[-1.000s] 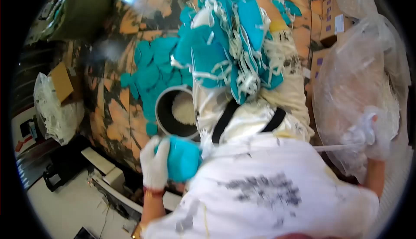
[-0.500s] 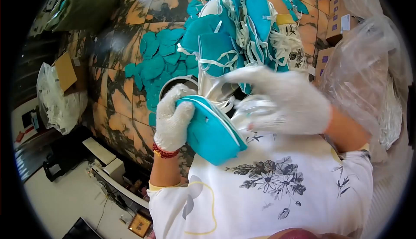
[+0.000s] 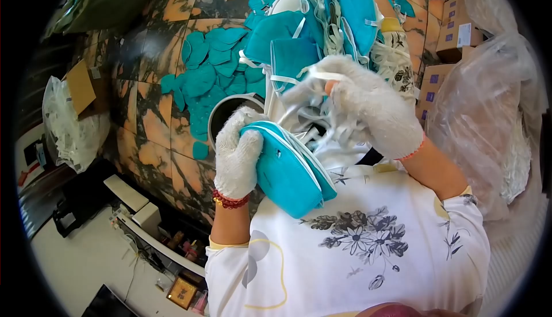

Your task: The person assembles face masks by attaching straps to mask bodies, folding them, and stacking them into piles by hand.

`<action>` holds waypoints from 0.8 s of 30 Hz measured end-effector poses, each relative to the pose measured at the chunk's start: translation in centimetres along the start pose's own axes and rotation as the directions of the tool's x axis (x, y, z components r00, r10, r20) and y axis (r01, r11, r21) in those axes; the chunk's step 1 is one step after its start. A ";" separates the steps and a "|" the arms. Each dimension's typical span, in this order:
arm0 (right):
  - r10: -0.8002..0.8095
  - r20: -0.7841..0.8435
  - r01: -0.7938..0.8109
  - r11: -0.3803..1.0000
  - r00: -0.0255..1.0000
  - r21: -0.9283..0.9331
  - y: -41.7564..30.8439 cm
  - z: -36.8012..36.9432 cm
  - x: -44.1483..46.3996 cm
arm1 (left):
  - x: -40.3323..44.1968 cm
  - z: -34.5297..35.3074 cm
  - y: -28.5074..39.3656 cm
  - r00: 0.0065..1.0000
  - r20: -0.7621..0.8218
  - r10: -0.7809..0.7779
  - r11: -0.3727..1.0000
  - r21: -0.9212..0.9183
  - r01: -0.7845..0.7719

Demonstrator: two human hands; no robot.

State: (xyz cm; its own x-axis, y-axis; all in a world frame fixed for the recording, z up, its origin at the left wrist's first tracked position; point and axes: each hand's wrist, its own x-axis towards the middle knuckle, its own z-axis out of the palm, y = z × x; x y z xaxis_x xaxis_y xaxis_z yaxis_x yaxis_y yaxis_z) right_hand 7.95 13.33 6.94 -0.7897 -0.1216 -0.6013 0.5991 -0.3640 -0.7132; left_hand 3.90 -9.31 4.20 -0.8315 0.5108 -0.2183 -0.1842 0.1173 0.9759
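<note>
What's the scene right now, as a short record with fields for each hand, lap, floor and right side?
Left hand: gloved, gripping a teal mask stack
Right hand: gloved, raised among white straps; exact grip unclear
Lap: strapped masks, heaped over the legs
Floor: loose teal pieces, bin beside them
Right side: clear plastic bag, boxes

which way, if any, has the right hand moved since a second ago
Yes. The right hand has moved left, away from the plastic bag it overlapped a second ago.
</note>
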 end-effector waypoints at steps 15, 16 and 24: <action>-0.259 0.207 0.219 0.956 0.943 0.195 4.7 -2.5 -3.3 | -1.2 3.3 -1.3 0.953 0.233 -0.195 0.948 -0.204 0.244; -0.245 0.087 0.224 0.954 0.966 0.197 5.1 -2.3 -4.0 | -1.0 3.2 -1.0 0.937 0.286 -0.199 0.965 -0.108 0.238; -0.142 -0.247 0.234 0.886 0.959 0.401 4.9 -4.5 -9.4 | -1.4 0.5 -0.5 0.926 0.377 -0.029 0.983 0.180 -0.043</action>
State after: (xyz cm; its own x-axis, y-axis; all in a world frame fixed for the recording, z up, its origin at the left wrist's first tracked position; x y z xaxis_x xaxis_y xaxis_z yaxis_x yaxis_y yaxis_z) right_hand 18.90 16.84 7.54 -0.8094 0.1632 -0.5642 0.2925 -0.7210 -0.6282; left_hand 5.42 -9.68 4.05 -0.5669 0.7905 -0.2318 -0.0512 0.2470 0.9677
